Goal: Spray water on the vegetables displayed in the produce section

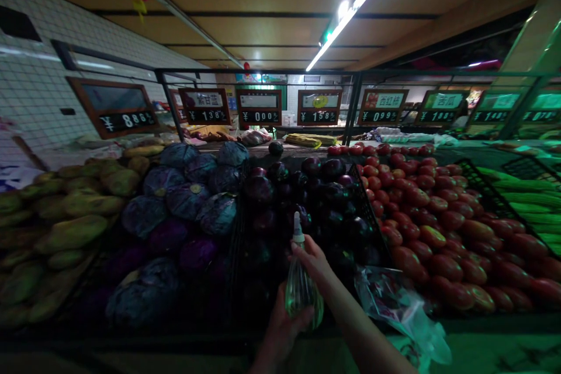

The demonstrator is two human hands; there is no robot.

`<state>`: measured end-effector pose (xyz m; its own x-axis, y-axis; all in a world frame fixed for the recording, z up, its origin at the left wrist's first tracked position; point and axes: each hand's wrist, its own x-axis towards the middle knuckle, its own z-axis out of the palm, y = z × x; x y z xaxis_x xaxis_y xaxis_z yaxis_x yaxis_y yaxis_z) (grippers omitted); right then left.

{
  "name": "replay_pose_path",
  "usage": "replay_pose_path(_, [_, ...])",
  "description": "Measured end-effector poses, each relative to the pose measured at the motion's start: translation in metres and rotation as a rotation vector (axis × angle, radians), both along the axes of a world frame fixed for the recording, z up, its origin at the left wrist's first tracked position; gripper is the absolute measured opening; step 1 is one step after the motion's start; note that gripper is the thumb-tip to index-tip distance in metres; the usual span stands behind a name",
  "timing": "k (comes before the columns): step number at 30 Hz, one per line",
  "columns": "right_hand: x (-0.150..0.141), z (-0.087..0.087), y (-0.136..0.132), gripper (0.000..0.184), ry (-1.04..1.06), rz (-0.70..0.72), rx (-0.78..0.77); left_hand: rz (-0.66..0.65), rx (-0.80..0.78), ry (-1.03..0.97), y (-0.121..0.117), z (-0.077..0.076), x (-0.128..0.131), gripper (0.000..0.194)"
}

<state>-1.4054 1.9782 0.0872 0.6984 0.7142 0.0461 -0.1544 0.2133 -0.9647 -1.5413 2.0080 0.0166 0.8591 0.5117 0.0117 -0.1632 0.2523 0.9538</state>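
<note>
**Clear bottle with pale nozzle, held in two hands**

Item: bottle (294,280), nozzle (297,223) fitted and pointing upward, at the near centre before the eggplants (265,190).
Grip: right hand (313,263) closed about the neck; left hand (284,318) clasping the lower body.
Progress: apparently mid-handling; bottle taken up, not yet set down. Whether any contents are used, or how much handling is left, cannot be told.
Edges: dark crate wall (371,219) to the right, tomatoes (453,266) beyond; red cabbages (146,216) to the left; plastic bag (405,307) near right, beside the right forearm.
Room: open air above the produce, as far as the price boards (319,108).
</note>
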Motion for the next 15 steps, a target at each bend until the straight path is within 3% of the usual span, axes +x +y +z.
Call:
replay_pose_path(7, [0.036,0.014,-0.068,0.045,0.066,-0.295,-0.03,-0.301,-0.003,-0.112,-0.026,0.021,0.053,0.101])
replay_pose_path(11, [0.049,0.018,-0.096,0.044,0.08,-0.412,-0.015,-0.308,0.108,-0.071,-0.039,0.024,0.071,0.097])
replay_pose_path(15, [0.057,0.022,-0.106,0.039,0.026,-0.454,-0.022,-0.294,0.223,-0.045,-0.041,0.016,0.076,0.097])
